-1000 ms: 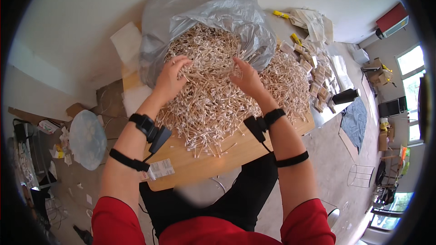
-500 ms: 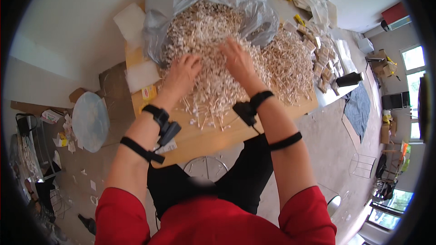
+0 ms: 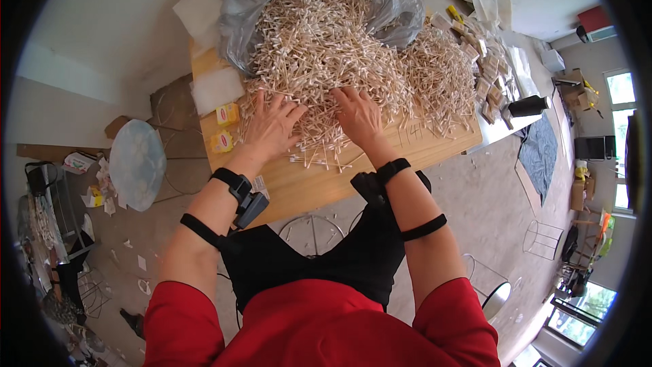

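Observation:
A big heap of thin wooden sticks with white tips (image 3: 339,47) spills out of a grey plastic bag (image 3: 258,0) onto a wooden table (image 3: 305,187). My left hand (image 3: 272,126) lies flat on the near edge of the heap, fingers spread. My right hand (image 3: 358,114) rests palm down beside it, fingers apart, also on the sticks. Neither hand grips anything. Both forearms carry black straps, and a small device hangs at each wrist.
Two small yellow packets (image 3: 224,126) lie left of my left hand, near a white foam pad (image 3: 216,88). Small bundled packs (image 3: 485,61) sit at the table's right end beside a black cylinder (image 3: 528,105). A round pale stool top (image 3: 137,163) stands on the floor at left.
Both hands have slid back toward me from the bag's mouth to the near edge of the heap, dragging sticks along. The view has shifted, so the table sits higher in the picture.

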A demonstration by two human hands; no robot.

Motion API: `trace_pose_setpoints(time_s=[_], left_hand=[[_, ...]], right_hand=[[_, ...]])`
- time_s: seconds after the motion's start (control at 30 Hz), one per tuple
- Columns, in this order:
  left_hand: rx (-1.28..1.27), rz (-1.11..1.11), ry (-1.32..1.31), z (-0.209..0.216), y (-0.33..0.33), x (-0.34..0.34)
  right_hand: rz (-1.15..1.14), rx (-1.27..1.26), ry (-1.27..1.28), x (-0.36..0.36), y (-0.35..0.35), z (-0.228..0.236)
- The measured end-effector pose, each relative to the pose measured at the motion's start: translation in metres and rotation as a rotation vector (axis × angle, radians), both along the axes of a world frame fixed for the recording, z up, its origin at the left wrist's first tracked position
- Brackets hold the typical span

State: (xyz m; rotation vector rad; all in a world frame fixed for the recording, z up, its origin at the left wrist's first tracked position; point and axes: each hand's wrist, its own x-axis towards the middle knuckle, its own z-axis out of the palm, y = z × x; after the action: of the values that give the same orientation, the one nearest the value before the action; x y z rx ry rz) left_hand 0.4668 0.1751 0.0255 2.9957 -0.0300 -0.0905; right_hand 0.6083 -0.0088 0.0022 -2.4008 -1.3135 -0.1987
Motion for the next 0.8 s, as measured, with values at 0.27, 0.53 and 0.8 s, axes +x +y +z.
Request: trace_pose_setpoints(time_s=[0.27,0.53,0.8], left_hand=[[-0.048,0.095,0.076,0.005,-0.008,0.011],[-0.143,0.097,-0.039,0.008,-0.005,0.001],[-0.601,0.351,-0.289,0.013,-0.011,-0.127]], right_hand=[[-0.045,-0.218,-0.016,0.017,0.004,-0.003],[0.010,-0.089,-0.001,0.017,-0.005,-0.006],[-0.043,0.191,0.431,-0.098,-0.054,-0.010]])
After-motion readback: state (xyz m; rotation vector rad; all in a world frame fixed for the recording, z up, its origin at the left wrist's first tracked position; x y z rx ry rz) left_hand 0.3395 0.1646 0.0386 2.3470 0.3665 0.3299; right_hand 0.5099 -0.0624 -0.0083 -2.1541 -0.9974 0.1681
